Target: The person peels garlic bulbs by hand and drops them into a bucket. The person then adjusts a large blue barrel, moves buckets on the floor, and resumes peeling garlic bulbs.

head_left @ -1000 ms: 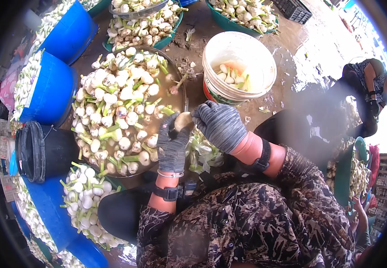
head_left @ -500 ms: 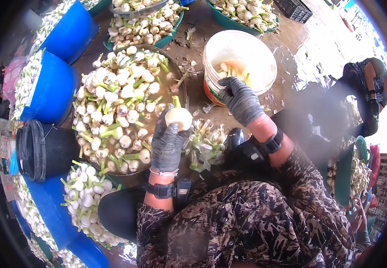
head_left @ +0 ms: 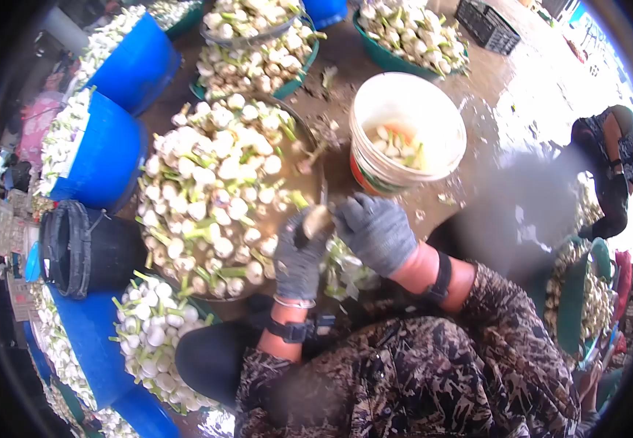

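My left hand (head_left: 298, 252), in a grey glove, is closed around a garlic bulb (head_left: 318, 222) with its brownish underside turned up. Close beside it, my gloved right hand (head_left: 376, 230) has its fingers curled together against the bulb. A thin, shiny sliver stands up between the hands; whether it is a blade in my right fingers cannot be made out. To the left, a wide round tub (head_left: 318, 146) of murky water is heaped with garlic bulbs (head_left: 218, 186) on green stems. Below my hands lies a pile of peeled leaves (head_left: 349, 271).
A white bucket (head_left: 440, 120) holding several pale pieces stands beyond my right hand. Blue tubs (head_left: 108, 150), a black bucket (head_left: 101, 252) and peeled garlic (head_left: 159, 336) are at the left. Green basins (head_left: 397, 58) and a black crate (head_left: 488, 28) stand farther back. Another person (head_left: 612, 157) is at the right.
My right hand has come from the bucket's rim to the bulb in my left hand. The bulb is tilted over, its underside now showing. The whole view has shifted slightly.
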`<action>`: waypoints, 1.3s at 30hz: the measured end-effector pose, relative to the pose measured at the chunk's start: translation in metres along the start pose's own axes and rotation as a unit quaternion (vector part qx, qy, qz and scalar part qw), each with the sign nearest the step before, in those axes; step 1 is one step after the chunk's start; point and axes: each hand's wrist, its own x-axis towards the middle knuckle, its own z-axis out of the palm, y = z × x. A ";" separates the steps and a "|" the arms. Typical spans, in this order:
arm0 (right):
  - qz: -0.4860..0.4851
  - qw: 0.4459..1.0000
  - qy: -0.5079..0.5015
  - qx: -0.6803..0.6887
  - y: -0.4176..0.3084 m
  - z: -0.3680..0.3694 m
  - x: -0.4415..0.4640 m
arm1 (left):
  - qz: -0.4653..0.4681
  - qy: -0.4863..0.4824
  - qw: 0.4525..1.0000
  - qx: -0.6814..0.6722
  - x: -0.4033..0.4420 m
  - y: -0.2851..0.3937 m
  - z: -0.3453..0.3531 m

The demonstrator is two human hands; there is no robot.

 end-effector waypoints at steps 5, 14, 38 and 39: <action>0.009 1.000 -0.005 0.027 0.011 0.009 -0.002 | 0.042 0.008 0.993 0.110 0.003 -0.016 -0.002; 0.230 0.958 -0.041 0.168 0.080 0.023 0.012 | 0.004 -0.097 0.967 -0.236 0.007 -0.009 -0.007; -0.050 0.986 -0.116 0.105 0.020 -0.006 -0.002 | -0.066 -0.226 0.961 -0.147 0.021 -0.062 -0.021; -0.051 0.988 -0.110 0.099 0.022 -0.001 -0.003 | 0.002 -0.237 0.966 -0.104 0.028 -0.071 -0.018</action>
